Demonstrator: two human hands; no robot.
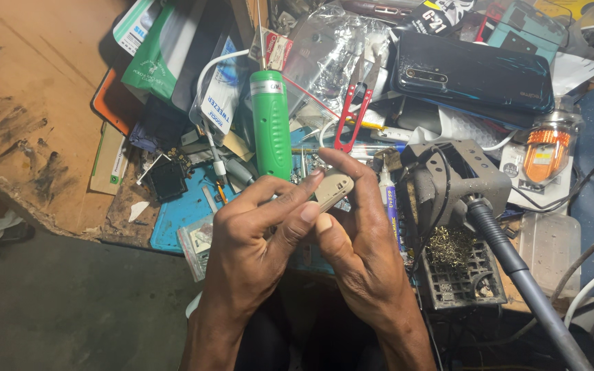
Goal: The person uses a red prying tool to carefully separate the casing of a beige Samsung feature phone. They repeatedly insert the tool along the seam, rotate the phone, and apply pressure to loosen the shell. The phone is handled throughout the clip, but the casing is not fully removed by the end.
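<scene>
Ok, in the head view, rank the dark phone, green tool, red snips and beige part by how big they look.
1. Dark phone
2. Green tool
3. Red snips
4. Beige part, partly hidden by fingers and nearer the camera, so unsure.

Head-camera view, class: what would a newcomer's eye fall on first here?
Probably the two hands at centre, the left hand and right hand, pinching a small beige part between their fingertips. Just behind them stands a bright green tool, and at the upper right a dark phone lies on the cluttered bench.
</scene>
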